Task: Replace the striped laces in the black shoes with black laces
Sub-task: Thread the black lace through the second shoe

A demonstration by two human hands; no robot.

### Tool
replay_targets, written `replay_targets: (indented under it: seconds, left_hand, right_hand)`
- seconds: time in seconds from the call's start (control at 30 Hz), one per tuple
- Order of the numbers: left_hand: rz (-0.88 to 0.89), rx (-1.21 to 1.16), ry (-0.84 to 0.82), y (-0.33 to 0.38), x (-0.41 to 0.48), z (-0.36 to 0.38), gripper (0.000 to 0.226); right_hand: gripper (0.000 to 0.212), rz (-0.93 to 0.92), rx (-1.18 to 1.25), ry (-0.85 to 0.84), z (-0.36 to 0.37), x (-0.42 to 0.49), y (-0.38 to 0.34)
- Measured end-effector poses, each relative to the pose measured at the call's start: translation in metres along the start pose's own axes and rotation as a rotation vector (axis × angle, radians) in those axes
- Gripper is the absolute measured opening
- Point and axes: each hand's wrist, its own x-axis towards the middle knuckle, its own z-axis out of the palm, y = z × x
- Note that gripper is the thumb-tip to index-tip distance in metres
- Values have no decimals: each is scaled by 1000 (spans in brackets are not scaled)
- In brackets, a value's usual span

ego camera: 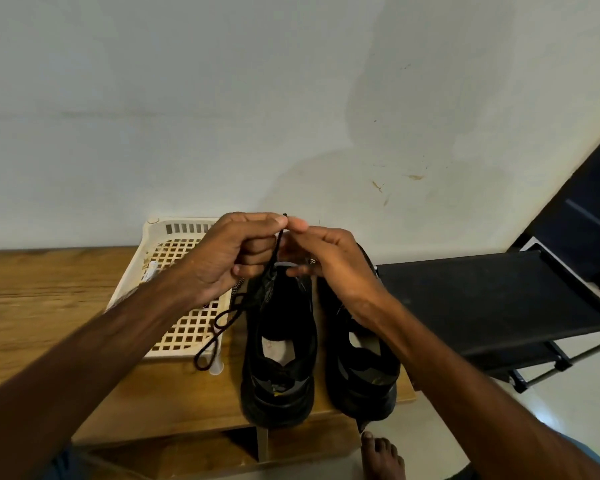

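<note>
Black lace [277,249] runs nearly straight up from the throat of the shoe [281,341] to the hands, which meet above its toe end. The left hand [229,258] pinches the lace just below its tip between thumb and forefinger, its other fingers curled. The right hand [329,261] has its fingertips against the same spot, but I cannot tell whether it grips the lace. Both hands sit equally near the eyelets beneath them.

The slack end loops leftward over the basket [153,233] corner onto the bench [49,289]. The shoe's long axis runs from the front edge toward the wall [291,98], heel nearest the person. A second shoe [361,375] lies parallel just beside it, by the right edge. Some striped lace [238,285] shows under the left hand. Open room lies upward and toward the person.
</note>
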Motion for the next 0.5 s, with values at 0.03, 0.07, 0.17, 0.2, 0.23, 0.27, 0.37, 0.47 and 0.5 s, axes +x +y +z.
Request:
replay_targets:
  seconds: [0.03, 0.07, 0.17, 0.2, 0.23, 0.27, 0.37, 0.47, 0.5]
  left_hand:
    - [18, 3, -19, 2, 0, 2, 32]
    - [31, 12, -25, 3, 0, 3, 32]
    - [31, 76, 39, 5, 1, 1, 32]
    - [20, 97, 83, 5, 2, -1, 31]
    - [7, 101, 134, 4, 2, -3, 30]
    - [-7, 86, 193, 3, 3, -7, 29]
    - [-46, -32, 411, 1, 6, -19, 30]
    - [-77, -82, 650, -3, 9, -30, 35]
    - [-86, -77, 719, -5, 10, -33, 35]
  right_hand:
    - [33, 40, 118, -40, 1, -1, -2]
    - [35, 77, 199, -73, 2, -1, -3]
    - [35, 143, 252, -155, 1, -2, -2]
    - [35, 139, 190, -164, -1, -2, -2]
    - [33, 129, 135, -159, -2, -2, -2]
    - [31, 123, 113, -143, -4, -2, -1]
    - [29, 136, 189, -90, -12, -1, -1]
    - [32, 145, 203, -33, -22, 2, -3]
    - [33, 152, 194, -14, -26, 2, -3]
